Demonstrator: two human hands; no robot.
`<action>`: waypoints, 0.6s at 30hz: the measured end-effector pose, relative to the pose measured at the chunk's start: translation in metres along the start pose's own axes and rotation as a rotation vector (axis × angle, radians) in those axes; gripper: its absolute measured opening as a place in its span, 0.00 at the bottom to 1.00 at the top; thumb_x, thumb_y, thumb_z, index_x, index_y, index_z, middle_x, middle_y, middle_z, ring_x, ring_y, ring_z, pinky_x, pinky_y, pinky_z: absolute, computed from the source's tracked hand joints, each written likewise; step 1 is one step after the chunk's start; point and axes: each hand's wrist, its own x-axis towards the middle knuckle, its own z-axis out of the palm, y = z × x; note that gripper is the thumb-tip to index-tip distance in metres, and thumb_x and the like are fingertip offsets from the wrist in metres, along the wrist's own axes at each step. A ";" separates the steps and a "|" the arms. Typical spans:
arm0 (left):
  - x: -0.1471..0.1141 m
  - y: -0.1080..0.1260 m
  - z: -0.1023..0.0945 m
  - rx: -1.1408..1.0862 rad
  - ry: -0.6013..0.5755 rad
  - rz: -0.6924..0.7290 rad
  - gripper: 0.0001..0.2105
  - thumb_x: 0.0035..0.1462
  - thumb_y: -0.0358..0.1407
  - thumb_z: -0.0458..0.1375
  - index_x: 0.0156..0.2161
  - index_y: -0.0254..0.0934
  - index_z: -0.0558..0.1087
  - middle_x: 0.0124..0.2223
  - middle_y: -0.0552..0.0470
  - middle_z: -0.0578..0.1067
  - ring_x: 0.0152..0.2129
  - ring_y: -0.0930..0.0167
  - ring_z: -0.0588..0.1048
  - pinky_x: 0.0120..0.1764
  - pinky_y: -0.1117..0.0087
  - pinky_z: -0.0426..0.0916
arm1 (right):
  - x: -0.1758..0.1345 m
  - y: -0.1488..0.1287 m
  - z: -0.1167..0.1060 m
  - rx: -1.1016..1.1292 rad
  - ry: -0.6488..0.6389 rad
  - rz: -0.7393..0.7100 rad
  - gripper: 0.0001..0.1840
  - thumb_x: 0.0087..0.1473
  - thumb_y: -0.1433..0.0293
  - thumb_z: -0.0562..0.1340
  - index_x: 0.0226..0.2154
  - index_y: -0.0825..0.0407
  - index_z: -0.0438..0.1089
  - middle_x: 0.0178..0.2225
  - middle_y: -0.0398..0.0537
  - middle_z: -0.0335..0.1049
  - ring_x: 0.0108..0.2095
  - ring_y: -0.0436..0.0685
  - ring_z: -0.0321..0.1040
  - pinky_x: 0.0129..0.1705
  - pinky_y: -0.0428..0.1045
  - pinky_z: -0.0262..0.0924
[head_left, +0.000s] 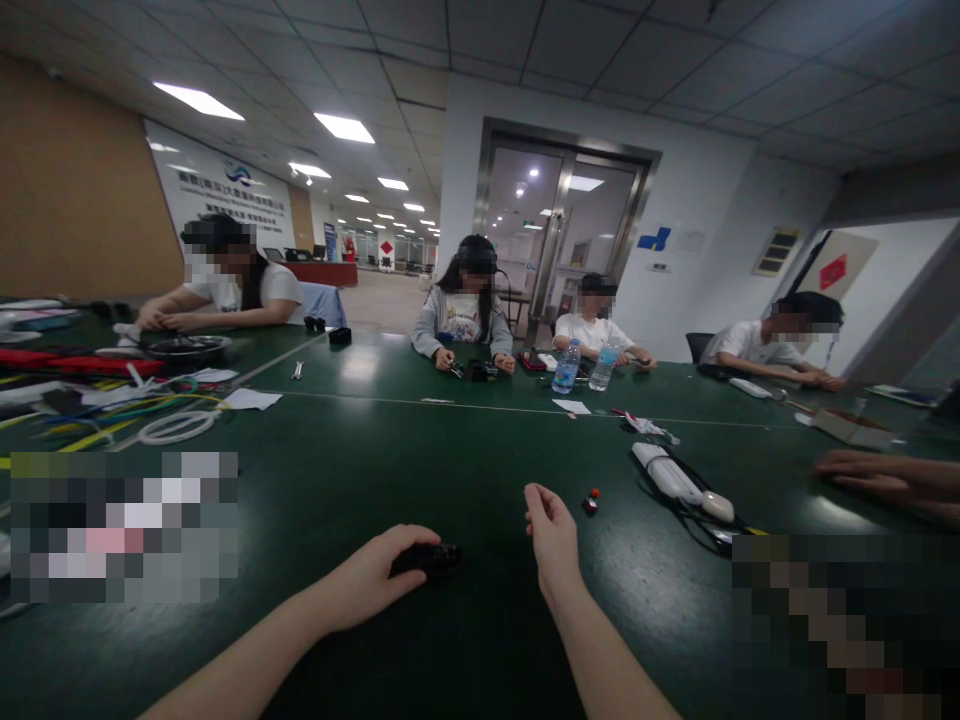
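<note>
My left hand (386, 567) rests on the green table, its fingers and thumb curled round a small, dark, elongated object (444, 558). The far end of that object sticks out to the right; its kind is too dark to make out. Raised a little above the table, my right hand (551, 530) has its thumb and fingertips pressed together in a pinch. Whatever lies between those fingertips, if anything, is too small to see. Just right of this hand stands a small dark item with an orange-red top (592, 500), apart from the fingers.
A white power strip (666, 473) with black cable lies to the right, near another person's hand (877, 470). Cables (176, 427) and papers (253, 399) crowd the left. Two water bottles (566, 368) stand further back, and several people sit round the table (360, 450).
</note>
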 end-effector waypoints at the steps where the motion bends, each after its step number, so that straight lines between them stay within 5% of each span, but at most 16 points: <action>1: 0.000 0.000 0.000 0.003 0.001 0.003 0.18 0.52 0.40 0.52 0.50 0.47 0.62 0.52 0.55 0.64 0.48 0.68 0.63 0.51 0.64 0.56 | 0.000 0.000 0.000 0.001 -0.004 0.001 0.26 0.44 0.51 0.56 0.42 0.49 0.64 0.34 0.47 0.66 0.31 0.55 0.63 0.29 0.50 0.61; 7: 0.000 0.001 -0.001 0.004 -0.017 -0.001 0.18 0.52 0.39 0.52 0.50 0.46 0.62 0.52 0.55 0.64 0.48 0.69 0.63 0.51 0.65 0.56 | 0.006 0.008 0.002 0.028 0.021 -0.010 0.27 0.42 0.53 0.59 0.44 0.49 0.62 0.39 0.47 0.65 0.35 0.55 0.63 0.30 0.48 0.61; 18: 0.001 0.000 0.000 0.014 -0.012 0.009 0.18 0.52 0.39 0.52 0.50 0.47 0.62 0.52 0.54 0.64 0.47 0.68 0.63 0.51 0.63 0.56 | 0.006 0.008 0.003 0.049 0.023 -0.013 0.24 0.42 0.52 0.59 0.39 0.50 0.66 0.30 0.45 0.65 0.27 0.52 0.62 0.25 0.46 0.58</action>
